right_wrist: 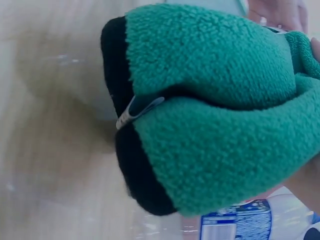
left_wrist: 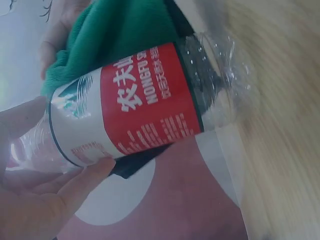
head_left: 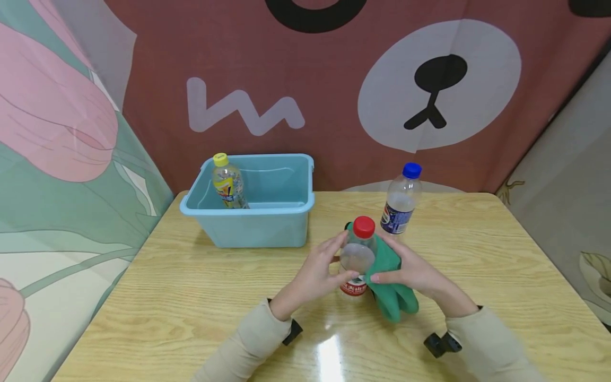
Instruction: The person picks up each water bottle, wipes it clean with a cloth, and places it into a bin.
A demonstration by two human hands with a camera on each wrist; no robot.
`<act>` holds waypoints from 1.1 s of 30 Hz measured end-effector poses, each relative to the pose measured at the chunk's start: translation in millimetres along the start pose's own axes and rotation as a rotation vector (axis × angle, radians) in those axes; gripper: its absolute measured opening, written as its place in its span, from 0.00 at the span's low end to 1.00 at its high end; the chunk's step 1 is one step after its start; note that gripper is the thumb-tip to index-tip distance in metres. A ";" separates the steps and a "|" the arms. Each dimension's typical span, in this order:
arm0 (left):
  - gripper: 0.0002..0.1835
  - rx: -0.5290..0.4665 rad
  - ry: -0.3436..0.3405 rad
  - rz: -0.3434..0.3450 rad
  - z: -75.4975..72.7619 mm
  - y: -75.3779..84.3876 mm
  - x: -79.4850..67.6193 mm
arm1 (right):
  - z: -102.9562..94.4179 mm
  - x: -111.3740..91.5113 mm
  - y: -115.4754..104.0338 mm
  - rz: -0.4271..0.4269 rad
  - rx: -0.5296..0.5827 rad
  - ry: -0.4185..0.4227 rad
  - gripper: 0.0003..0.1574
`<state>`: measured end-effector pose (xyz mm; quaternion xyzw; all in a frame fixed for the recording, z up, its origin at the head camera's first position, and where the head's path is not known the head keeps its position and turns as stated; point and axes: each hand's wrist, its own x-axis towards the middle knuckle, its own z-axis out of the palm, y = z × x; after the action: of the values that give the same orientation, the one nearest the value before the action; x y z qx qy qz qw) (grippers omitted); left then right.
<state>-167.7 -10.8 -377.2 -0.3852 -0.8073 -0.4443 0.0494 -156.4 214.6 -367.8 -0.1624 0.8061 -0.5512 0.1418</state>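
A clear plastic bottle (head_left: 358,258) with a red cap and a red-and-white label stands between the two hands in the head view. My left hand (head_left: 316,271) grips it from the left, thumb across the front. From the other side my right hand (head_left: 416,269) holds a green towel (head_left: 392,300) against the bottle, thumb over the cloth. The left wrist view shows the bottle's label (left_wrist: 145,100) with the towel behind it. Thick folds of the towel, edged in black with a small white tag, fill the right wrist view and hide most of the right hand.
A light blue plastic bin (head_left: 258,228) stands at the back left of the wooden table (head_left: 191,302). Inside it leans a yellow-capped bottle (head_left: 229,183). Behind the right hand is a blue-capped bottle (head_left: 400,204) with a blue label. A printed curtain (head_left: 329,106) hangs behind the table.
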 end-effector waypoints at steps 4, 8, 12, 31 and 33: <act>0.42 -0.010 0.001 -0.008 1.6 0.4 0.3 | 1.5 -1.1 6.5 0.034 -0.015 -0.018 0.59; 0.43 0.008 0.008 0.000 2.4 -0.6 0.4 | 4.0 -1.3 13.1 0.043 -0.012 -0.029 0.59; 0.43 0.024 0.006 -0.007 1.7 -0.9 -0.1 | 6.4 -1.7 17.5 0.018 -0.014 -0.024 0.58; 0.42 -0.029 -0.048 -0.053 -0.2 -2.4 -0.5 | -26.4 -36.1 11.6 -0.144 -0.204 0.045 0.48; 0.42 -0.029 -0.047 -0.051 -0.1 -2.6 -0.6 | -31.1 -41.2 11.2 -0.134 -0.234 0.060 0.48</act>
<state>-169.1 -12.0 -379.2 -0.3754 -0.8113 -0.4479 0.0135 -132.9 261.8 -365.3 -0.2146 0.8561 -0.4663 0.0607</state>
